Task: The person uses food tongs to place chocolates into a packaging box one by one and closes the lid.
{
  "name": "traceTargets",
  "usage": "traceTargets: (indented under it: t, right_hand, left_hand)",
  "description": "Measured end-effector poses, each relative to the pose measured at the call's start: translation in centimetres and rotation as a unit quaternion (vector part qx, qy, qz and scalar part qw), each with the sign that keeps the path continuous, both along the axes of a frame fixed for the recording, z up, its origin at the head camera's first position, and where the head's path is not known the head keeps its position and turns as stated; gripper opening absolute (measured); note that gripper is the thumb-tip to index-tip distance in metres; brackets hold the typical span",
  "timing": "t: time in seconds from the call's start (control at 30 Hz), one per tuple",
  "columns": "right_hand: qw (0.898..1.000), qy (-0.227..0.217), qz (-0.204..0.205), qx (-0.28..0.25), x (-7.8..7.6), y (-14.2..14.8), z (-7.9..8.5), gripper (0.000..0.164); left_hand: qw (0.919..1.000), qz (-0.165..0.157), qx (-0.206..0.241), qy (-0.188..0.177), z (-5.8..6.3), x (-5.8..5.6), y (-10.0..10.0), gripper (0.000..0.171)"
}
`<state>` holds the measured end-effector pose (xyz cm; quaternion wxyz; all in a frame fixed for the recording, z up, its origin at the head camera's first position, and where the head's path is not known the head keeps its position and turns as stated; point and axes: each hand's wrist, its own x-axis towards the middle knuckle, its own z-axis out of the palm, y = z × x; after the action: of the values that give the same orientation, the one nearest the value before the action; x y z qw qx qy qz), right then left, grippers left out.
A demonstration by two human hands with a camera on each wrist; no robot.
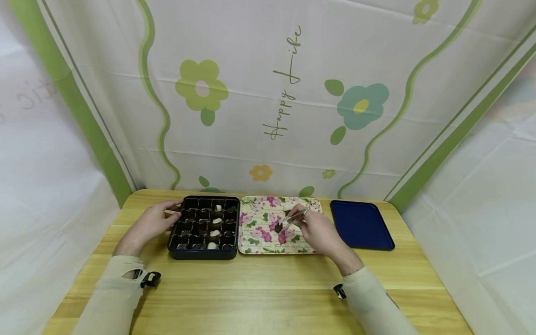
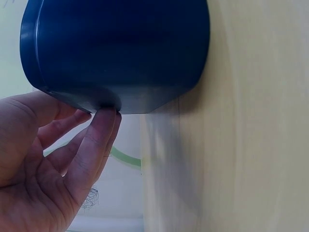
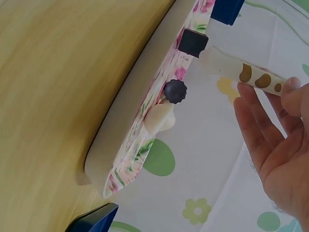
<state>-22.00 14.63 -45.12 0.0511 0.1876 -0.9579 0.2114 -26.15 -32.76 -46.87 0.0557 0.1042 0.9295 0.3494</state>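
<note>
My left hand (image 1: pixel 157 221) rests its fingertips against the left side of a dark blue box (image 1: pixel 203 254), with fingers fairly straight. Inside the box, a divided insert holds white and dark chocolates in its right-hand columns. My right hand (image 1: pixel 320 232) pinches pale tongs (image 3: pixel 263 79) with oval cutouts above a floral tray (image 1: pixel 253 207). At the tongs' tip is a dark square chocolate (image 3: pixel 194 42); whether they clasp it is unclear. A dark scalloped chocolate (image 3: pixel 175 91) and a white chocolate (image 3: pixel 160 118) sit nearby on the tray.
A blue lid (image 1: pixel 362 225) lies to the right of the tray. Box, tray and lid stand in a row along the back of the wooden table (image 1: pixel 251 298). Behind them hangs a flower-printed curtain (image 1: pixel 243 56).
</note>
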Motion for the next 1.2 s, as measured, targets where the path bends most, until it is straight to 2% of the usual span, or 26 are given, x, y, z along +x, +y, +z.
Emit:
traceTargets:
  t: [0.13, 0.33, 0.47, 0.57, 0.7, 0.8, 1.0, 1.2]
  right_hand:
    - [0.999, -0.015, -0.013, -0.032, -0.1, -0.1, 0.0, 0.013]
    - [1.0, -0.017, -0.008, -0.007, -1.0, -0.9, -0.4, 0.015]
    - [1.0, 0.006, 0.002, 0.019, -1.6, -1.3, -1.1, 0.008]
    - [0.999, 0.041, 0.025, 0.008, -1.8, -1.5, -1.7, 0.01]
    - [0.996, 0.043, 0.067, -0.035, -1.5, -1.6, -2.3, 0.028]
    - [0.995, 0.027, 0.083, -0.039, -1.2, -1.7, -2.6, 0.034]
    - [0.996, 0.042, 0.078, -0.016, -0.7, -1.7, -3.0, 0.033]
    - [0.997, 0.038, 0.073, -0.008, -0.3, -1.6, -2.1, 0.034]
  left_hand:
    - [1.0, 0.002, -0.002, 0.002, 0.0, 0.0, 0.0, 0.053]
    - [1.0, 0.001, -0.002, 0.002, 0.0, 0.0, 0.0, 0.054]
    - [1.0, 0.001, -0.004, 0.002, -0.1, 0.0, 0.0, 0.053]
    - [1.0, 0.0, -0.005, 0.003, -0.2, -0.1, 0.0, 0.053]
    - [1.0, -0.001, -0.003, 0.002, -0.2, -0.2, 0.0, 0.054]
    - [1.0, -0.002, -0.005, 0.003, -0.2, -0.2, 0.1, 0.054]
    - [0.9999, -0.002, -0.01, 0.004, -0.1, -0.2, 0.0, 0.054]
    - [1.0, -0.003, -0.008, 0.004, -0.2, -0.1, -0.2, 0.054]
